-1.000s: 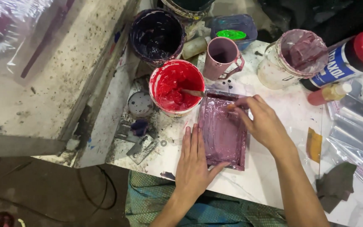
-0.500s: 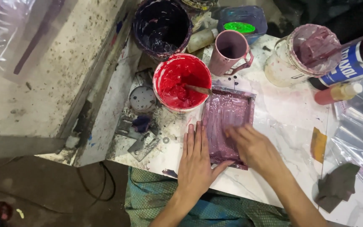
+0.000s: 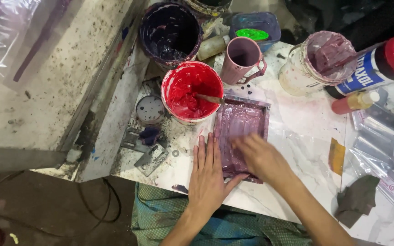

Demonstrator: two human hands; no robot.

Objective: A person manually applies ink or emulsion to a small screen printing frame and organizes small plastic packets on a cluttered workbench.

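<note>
Pressing flat on the pale marble-patterned table (image 3: 306, 132), the left hand (image 3: 208, 175) lies with its fingers straight and close together, palm down, holding nothing, along the left edge of a purple rectangular frame (image 3: 242, 120) covered with clear film. That frame sits near the front of the table, just below and to the right of a red paint bucket (image 3: 191, 91), touching or nearly touching its rim. The right hand (image 3: 261, 157) rests on the lower half of the frame, blurred, fingers loosely spread on the film; whether it grips anything I cannot tell. A stick (image 3: 208, 98) leans in the red paint, its end reaching toward the frame's upper left corner. Behind the bucket stands a dark purple bucket (image 3: 169, 32), and beside it a mauve mug (image 3: 242, 59). Farther right are 1 film-covered white jar (image 3: 318, 64), a red-capped bottle (image 3: 379, 66) lying on its side, and clear plastic bags (image 3: 379, 146).
</note>
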